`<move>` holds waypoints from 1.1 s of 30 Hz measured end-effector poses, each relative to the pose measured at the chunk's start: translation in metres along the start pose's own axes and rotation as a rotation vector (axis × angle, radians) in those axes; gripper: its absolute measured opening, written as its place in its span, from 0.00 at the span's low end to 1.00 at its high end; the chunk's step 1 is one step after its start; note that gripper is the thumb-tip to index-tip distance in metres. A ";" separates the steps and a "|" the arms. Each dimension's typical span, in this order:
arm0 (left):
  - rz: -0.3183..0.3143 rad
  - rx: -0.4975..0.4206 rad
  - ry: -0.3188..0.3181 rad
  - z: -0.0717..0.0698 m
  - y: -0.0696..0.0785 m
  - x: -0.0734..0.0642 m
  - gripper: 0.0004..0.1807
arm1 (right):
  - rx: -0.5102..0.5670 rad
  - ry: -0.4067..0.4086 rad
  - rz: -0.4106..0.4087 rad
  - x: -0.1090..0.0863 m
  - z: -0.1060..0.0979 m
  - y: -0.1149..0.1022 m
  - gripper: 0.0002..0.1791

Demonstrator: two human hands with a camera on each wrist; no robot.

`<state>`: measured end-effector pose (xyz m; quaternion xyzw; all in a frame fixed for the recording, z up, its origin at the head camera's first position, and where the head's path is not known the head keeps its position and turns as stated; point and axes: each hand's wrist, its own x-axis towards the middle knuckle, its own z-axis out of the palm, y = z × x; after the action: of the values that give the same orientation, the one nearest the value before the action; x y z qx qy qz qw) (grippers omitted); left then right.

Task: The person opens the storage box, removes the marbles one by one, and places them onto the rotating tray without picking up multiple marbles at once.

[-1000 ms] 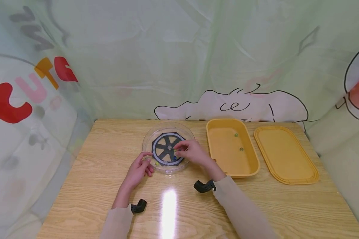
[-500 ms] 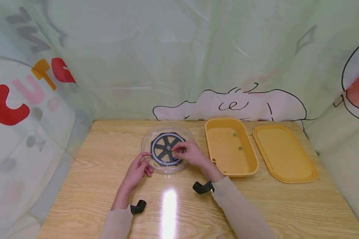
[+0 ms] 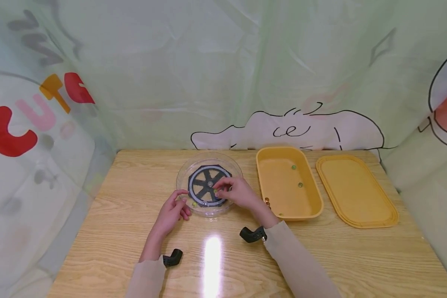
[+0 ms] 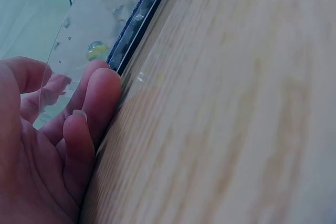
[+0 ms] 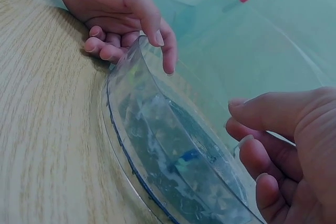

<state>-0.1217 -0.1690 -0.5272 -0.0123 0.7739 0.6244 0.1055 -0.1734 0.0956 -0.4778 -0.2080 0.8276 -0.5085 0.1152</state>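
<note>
Near the back of the table stands a round clear plastic dish [image 3: 210,212] with a black-and-grey wheel-shaped base [image 3: 199,188]. My left hand [image 3: 172,212] is at the dish's near-left side, index finger hooked over the rim and thumb against the wall. A yellow-green marble [image 4: 97,51] lies inside, close to those fingers. My right hand [image 3: 239,192] is over the dish's right part, fingers curled and thumb near the index finger. Another yellow-green marble [image 3: 215,191] shows at its fingertips; I cannot tell whether they pinch it. Through the wall, a blue marble [image 5: 188,155] appears below.
Right of the dish is a deep yellow tub [image 3: 318,209] with several marbles: a green one [image 3: 294,167], a greenish one [image 3: 300,185] and amber ones [image 3: 267,200] by the left wall. A flat yellow lid [image 3: 357,190] lies further right. A curtain [image 3: 171,82] hangs behind the table.
My right hand has dipped slightly left and down within the dish, the yellow-green marble at its fingertips shifting likewise and the blue one becoming mostly covered. My left hand stays at the rim.
</note>
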 end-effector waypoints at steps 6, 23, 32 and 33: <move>0.019 0.006 0.001 0.000 0.001 -0.001 0.15 | -0.003 -0.008 0.010 0.000 0.000 -0.002 0.08; -0.023 0.018 -0.022 0.000 0.019 -0.007 0.18 | 0.025 -0.002 0.032 -0.001 -0.001 -0.002 0.08; 0.010 -0.005 0.003 0.000 0.000 0.000 0.15 | 0.047 -0.011 0.033 0.002 -0.003 0.001 0.08; 0.015 -0.004 0.003 0.000 0.000 -0.001 0.15 | 0.049 -0.017 0.036 0.002 -0.004 0.000 0.08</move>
<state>-0.1211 -0.1687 -0.5273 -0.0077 0.7727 0.6268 0.0997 -0.1770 0.0977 -0.4763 -0.1943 0.8176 -0.5246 0.1365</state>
